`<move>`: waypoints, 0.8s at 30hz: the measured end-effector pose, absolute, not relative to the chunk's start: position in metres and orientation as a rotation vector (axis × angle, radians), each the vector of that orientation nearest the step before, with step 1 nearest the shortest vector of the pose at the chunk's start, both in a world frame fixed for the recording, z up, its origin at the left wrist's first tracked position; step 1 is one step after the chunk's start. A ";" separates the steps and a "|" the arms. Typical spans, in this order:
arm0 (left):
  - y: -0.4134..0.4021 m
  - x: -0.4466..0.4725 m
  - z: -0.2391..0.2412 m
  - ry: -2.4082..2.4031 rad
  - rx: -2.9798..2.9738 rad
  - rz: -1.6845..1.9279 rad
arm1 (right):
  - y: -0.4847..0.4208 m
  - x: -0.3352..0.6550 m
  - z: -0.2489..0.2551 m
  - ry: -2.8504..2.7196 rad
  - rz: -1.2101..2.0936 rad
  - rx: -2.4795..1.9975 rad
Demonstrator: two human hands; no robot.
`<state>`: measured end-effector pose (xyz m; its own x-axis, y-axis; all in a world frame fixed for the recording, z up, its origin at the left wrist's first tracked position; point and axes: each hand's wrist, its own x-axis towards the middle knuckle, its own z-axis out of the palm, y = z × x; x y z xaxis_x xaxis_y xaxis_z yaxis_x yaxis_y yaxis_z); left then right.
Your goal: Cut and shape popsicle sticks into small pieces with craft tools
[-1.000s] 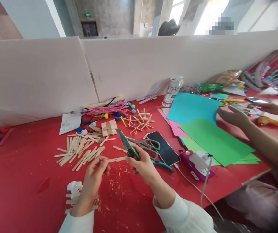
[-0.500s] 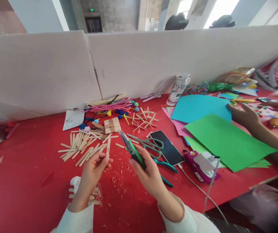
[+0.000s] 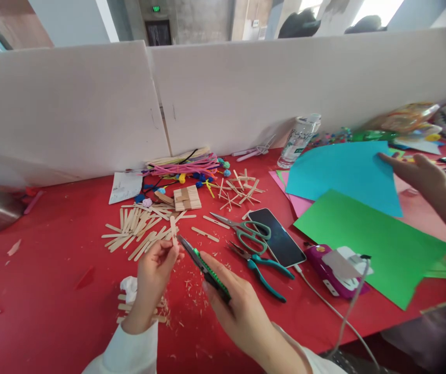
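My left hand [image 3: 153, 272] pinches a thin wooden craft stick [image 3: 173, 230] that stands nearly upright between its fingertips. My right hand [image 3: 235, 307] grips a green and black utility knife [image 3: 204, 267], its blade tip resting against the stick near my left fingers. Wood shavings [image 3: 191, 293] lie scattered on the red table [image 3: 51, 291] under both hands. A pile of loose craft sticks [image 3: 137, 231] lies just beyond my left hand.
Green scissors [image 3: 246, 231], teal pliers [image 3: 264, 267], a black phone [image 3: 279, 243] and a purple device [image 3: 337, 270] with a cable lie to the right. Another person's hand [image 3: 417, 171] touches blue paper [image 3: 343, 174] above green paper [image 3: 378, 241]. White partition boards [image 3: 246, 88] stand behind.
The stick turned from lying sideways to upright in my left hand. My right hand brought the knife down and left until its blade met the stick. The other person's hand lifted the blue sheet.
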<state>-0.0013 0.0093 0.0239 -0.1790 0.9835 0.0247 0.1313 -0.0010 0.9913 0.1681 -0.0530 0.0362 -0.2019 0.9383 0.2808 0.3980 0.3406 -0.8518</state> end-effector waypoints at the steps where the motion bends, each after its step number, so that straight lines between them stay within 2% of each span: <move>1: 0.009 -0.001 0.025 1.439 1.242 1.290 | -0.054 0.168 0.037 -1.772 0.806 -1.185; 11: 0.003 0.001 0.023 1.597 1.437 1.330 | -0.062 0.160 0.041 -1.840 0.635 -1.222; 18: 0.012 -0.010 0.002 1.532 1.643 0.940 | -0.062 0.166 0.029 -1.979 0.386 -1.371; 24: 0.017 -0.010 -0.005 1.569 1.827 0.727 | -0.066 0.173 0.005 -2.007 0.382 -1.441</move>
